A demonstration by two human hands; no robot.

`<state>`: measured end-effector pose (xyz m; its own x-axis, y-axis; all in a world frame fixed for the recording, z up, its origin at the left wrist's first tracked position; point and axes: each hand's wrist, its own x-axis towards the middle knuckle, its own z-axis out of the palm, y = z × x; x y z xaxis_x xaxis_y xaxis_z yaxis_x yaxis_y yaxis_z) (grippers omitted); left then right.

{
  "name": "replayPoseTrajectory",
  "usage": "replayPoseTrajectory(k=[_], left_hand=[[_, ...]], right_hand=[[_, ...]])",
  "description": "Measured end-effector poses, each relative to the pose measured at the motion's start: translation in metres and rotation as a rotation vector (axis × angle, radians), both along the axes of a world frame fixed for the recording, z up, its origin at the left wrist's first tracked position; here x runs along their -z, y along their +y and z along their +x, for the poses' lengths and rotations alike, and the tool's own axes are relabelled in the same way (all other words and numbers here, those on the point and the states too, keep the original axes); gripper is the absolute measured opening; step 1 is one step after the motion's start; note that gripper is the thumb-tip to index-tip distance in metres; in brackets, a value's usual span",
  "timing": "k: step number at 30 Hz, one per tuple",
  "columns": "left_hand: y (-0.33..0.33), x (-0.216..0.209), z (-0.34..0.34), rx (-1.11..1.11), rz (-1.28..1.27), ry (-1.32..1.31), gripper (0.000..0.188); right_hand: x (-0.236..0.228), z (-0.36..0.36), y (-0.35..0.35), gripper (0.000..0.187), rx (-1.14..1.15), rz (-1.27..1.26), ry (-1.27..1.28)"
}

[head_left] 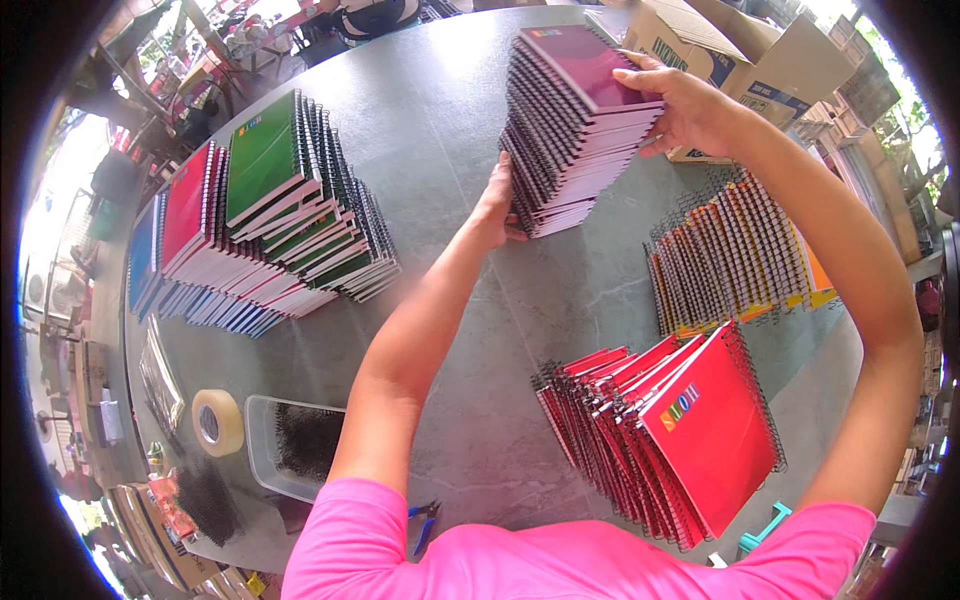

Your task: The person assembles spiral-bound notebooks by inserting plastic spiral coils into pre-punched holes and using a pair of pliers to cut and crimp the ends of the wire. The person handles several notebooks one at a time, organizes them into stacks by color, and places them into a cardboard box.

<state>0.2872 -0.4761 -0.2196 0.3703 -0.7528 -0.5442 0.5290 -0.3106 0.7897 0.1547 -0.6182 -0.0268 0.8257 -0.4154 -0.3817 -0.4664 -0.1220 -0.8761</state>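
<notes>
Shirt [575, 560]: bright hot pink, plain cloth, with soft folds
Left sleeve [345, 530]: short, pink too, ends above the elbow
Right sleeve [815, 550]: same pink, short as well
Arms [425, 310]: bare below the sleeves
Left hand [494, 205]: bare
Right hand [688, 108]: bare, fingernails short

The notebook covers [580, 62] are maroon, green, red, blue and orange, the shirt [560, 560] pink, the tabletop [480, 400] veined grey.

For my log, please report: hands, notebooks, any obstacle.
Left hand low on maroon notebook stack; right hand at upper right. Possible obstacle: carton behind right hand.
</notes>
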Motion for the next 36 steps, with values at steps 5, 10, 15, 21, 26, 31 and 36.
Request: replayPoseTrajectory(k=[5, 10, 15, 21, 26, 31, 36], left_hand=[[-0.039, 0.032, 0.006, 0.048, -0.027, 0.073, 0.084], [-0.059, 0.024, -0.008, 0.040, -0.060, 0.071, 0.085], [-0.062, 0.029, -0.003, 0.084, -0.213, 0.204, 0.077], [-0.070, 0.030, -0.020, -0.090, -0.087, 0.003, 0.077], [-0.074, 0.023, -0.023, -0.076, -0.079, -0.042, 0.077], [-0.082, 0.012, -0.035, -0.038, -0.161, 0.026, 0.069], [-0.053, 0.031, -0.024, -0.006, -0.137, -0.025, 0.055]], right_hand=[[-0.010, -0.007, -0.030, 0.054, 0.012, -0.167, 0.067], [-0.015, -0.006, -0.062, 0.038, 0.075, -0.218, 0.065], [-0.013, 0.000, -0.061, 0.040, 0.087, -0.197, 0.069], [-0.023, 0.005, -0.054, 0.052, 0.149, -0.284, 0.103], [-0.010, -0.001, -0.082, 0.057, 0.089, -0.246, 0.022], [-0.011, -0.009, -0.090, 0.057, 0.101, -0.315, 0.049], [-0.037, -0.036, -0.058, 0.041, -0.140, -1.183, -0.104]])
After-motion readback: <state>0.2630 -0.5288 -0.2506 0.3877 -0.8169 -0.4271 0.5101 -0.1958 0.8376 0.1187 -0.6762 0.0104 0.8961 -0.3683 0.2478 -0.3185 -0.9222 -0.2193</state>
